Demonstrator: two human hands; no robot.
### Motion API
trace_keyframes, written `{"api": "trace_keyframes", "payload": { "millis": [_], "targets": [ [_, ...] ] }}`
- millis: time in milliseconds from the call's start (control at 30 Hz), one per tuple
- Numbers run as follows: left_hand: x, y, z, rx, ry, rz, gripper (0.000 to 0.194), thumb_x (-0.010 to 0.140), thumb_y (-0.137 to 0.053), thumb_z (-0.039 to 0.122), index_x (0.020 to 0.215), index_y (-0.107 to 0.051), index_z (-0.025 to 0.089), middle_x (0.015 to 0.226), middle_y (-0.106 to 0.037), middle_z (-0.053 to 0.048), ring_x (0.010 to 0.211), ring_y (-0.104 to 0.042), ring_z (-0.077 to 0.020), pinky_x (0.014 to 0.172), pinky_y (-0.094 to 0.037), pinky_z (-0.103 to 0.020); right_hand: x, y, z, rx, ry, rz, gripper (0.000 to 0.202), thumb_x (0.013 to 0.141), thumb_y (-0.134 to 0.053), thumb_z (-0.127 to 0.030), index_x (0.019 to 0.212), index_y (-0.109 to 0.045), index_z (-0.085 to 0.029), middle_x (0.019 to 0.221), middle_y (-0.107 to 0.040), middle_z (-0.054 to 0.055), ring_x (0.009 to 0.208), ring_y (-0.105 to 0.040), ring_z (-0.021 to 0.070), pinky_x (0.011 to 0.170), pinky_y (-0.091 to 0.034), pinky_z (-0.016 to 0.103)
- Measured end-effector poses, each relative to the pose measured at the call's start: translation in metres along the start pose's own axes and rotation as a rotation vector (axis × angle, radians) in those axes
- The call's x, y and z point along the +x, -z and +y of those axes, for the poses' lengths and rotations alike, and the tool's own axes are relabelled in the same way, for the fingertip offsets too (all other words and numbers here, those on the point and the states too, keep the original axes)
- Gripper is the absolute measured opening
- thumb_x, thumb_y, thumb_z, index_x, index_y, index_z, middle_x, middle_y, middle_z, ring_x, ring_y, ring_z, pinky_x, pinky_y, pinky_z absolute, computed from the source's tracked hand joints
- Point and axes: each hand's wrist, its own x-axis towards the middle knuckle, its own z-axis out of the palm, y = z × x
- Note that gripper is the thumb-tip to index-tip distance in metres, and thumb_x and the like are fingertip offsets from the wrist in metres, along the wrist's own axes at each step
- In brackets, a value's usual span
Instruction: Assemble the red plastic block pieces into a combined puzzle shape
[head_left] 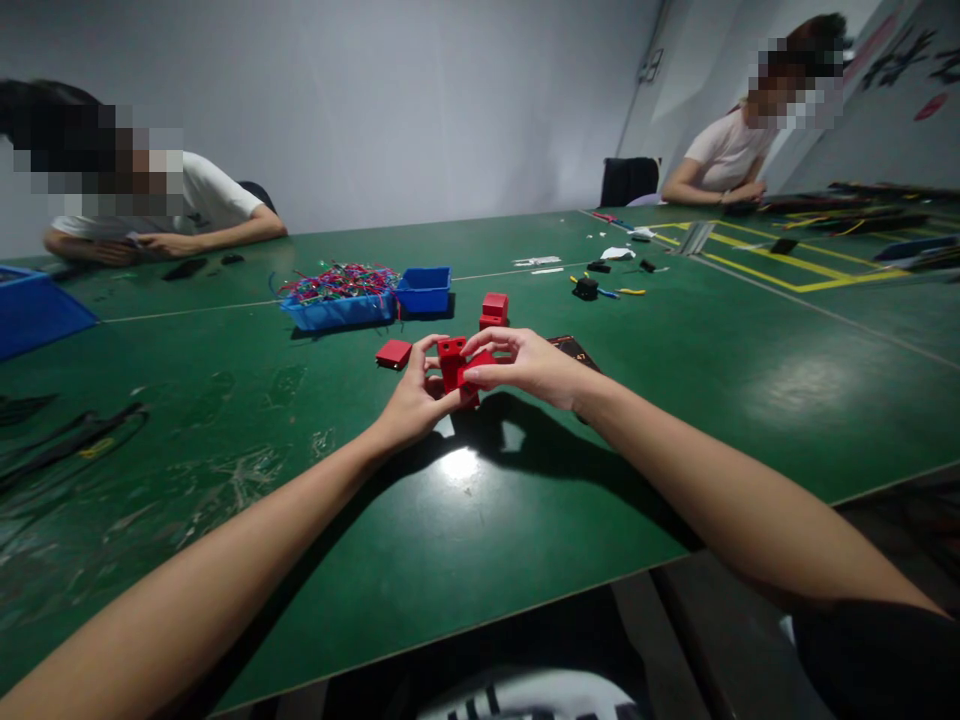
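Observation:
My left hand point(411, 404) is closed around a red plastic housing point(451, 350) with two round holes in its top face, held just over the table. My right hand point(534, 368) pinches a smaller red piece point(478, 368) against the housing's right side; whether the two are joined I cannot tell. A flat red block point(394, 353) lies left of my hands. Another red housing point(494, 309) stands behind them. Partly hidden by my right wrist is a dark flat object point(574, 349) with orange print.
A blue bin of colourful wires point(337, 310) adjoins a smaller blue bin point(424, 290) behind my left hand. Pliers point(630, 292), a black part point(585, 288) and white scraps point(617, 254) lie farther right. Two people point(217, 200) sit across the green table point(480, 560).

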Motion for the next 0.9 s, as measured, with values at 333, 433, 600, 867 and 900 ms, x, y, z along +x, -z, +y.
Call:
{"api": "trace_keyframes", "payload": {
  "millis": [333, 433, 600, 867, 900],
  "targets": [
    [0.000, 0.001, -0.002, 0.026, -0.002, 0.002, 0.072, 0.075, -0.074, 0.038, 0.130, -0.029, 0.030, 0.110, -0.051, -0.004, 0.082, -0.068, -0.0170, 0.073, -0.057, -0.032, -0.004, 0.008, -0.005, -0.465, 0.002, 0.002, 0.057, 0.061, -0.083, -0.040, 0.107, -0.060, -0.016, 0.080, -0.065, 0.002, 0.071, -0.059, 0.0153, 0.063, -0.045, 0.029],
    [-0.001, 0.000, 0.000, 0.009, 0.018, 0.008, 0.072, 0.073, -0.075, 0.039, 0.129, -0.030, 0.031, 0.112, -0.051, -0.005, 0.081, -0.068, -0.0175, 0.071, -0.058, -0.034, -0.001, 0.006, -0.004, -0.236, 0.014, 0.114, 0.053, 0.065, -0.080, -0.039, 0.108, -0.057, -0.017, 0.083, -0.064, 0.002, 0.073, -0.060, 0.0147, 0.064, -0.046, 0.028],
    [-0.002, -0.001, 0.002, 0.028, 0.006, 0.005, 0.079, 0.066, -0.081, 0.034, 0.128, -0.032, 0.030, 0.119, -0.051, -0.007, 0.080, -0.068, -0.0160, 0.074, -0.058, -0.034, 0.004, -0.002, 0.000, 0.042, -0.012, 0.166, 0.050, 0.074, -0.074, -0.042, 0.112, -0.053, -0.018, 0.087, -0.065, 0.003, 0.079, -0.063, 0.0145, 0.063, -0.045, 0.025],
    [-0.001, -0.001, 0.003, 0.041, -0.060, -0.011, 0.080, 0.062, -0.083, 0.027, 0.126, -0.035, 0.029, 0.125, -0.050, -0.008, 0.086, -0.068, -0.0165, 0.077, -0.056, -0.030, 0.000, -0.013, 0.008, 0.020, 0.015, 0.020, 0.059, 0.071, -0.077, -0.029, 0.120, -0.045, -0.022, 0.095, -0.065, 0.002, 0.083, -0.064, 0.0152, 0.072, -0.053, 0.029],
    [-0.001, -0.001, 0.003, 0.044, -0.069, -0.020, 0.080, 0.062, -0.083, 0.026, 0.126, -0.036, 0.029, 0.125, -0.051, -0.008, 0.087, -0.067, -0.0166, 0.077, -0.056, -0.029, -0.001, -0.012, 0.007, -0.008, 0.024, 0.008, 0.060, 0.071, -0.077, -0.030, 0.121, -0.045, -0.022, 0.095, -0.065, 0.002, 0.084, -0.064, 0.0155, 0.072, -0.053, 0.029]
  ]
}}
